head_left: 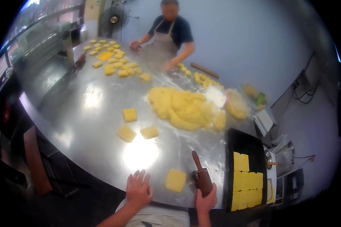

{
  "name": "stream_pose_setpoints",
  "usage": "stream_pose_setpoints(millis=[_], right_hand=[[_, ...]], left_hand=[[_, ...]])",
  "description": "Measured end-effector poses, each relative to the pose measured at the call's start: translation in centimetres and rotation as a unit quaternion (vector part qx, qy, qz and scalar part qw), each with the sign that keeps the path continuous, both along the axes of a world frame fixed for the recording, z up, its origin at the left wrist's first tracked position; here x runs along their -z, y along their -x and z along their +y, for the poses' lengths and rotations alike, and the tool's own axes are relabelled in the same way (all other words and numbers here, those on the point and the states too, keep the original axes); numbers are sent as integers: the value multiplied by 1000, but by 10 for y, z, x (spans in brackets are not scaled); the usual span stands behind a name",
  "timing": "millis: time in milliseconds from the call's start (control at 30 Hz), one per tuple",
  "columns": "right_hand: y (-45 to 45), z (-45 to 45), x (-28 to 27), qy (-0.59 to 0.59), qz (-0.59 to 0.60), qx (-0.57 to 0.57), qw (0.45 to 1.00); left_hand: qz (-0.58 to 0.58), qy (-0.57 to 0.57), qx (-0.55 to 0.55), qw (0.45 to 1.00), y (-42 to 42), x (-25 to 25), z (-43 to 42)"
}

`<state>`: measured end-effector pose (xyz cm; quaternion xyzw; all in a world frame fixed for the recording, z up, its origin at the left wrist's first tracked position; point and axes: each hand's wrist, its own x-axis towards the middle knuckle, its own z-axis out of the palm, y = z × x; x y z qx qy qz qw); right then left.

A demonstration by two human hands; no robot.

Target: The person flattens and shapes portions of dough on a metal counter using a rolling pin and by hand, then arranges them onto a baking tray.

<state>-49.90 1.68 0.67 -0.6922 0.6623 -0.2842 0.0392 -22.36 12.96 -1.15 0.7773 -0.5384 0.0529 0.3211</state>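
My left hand lies near the front edge of the metal table, fingers stretched out, with nothing in it. My right hand is closed around the near end of a wooden rolling pin, whose thin handle points away from me. A flat yellow dough square lies between my hands, apart from both. Farther in are three smaller dough pieces: one dough piece behind, another at left and a third at right.
A black tray holding rows of flat dough squares stands at right. Mid-table lies a large dough mass beside white flour. Across the table a person in an apron works near many dough pieces.
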Motion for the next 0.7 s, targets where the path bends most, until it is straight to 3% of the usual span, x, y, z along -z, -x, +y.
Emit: stream_pose_setpoints(millis=[367,500,700], right_hand=[[3,-6,7,-25,-24,11,999],[1,-6,0,-21,-32,11,999],[10,-18,-8,-120,-120,46,984]], left_hand=[[-10,-49,15,999,2,-8,-5],[102,32,117,987,-10,6,-27],[207,-90,201,953,0,-29,-94]])
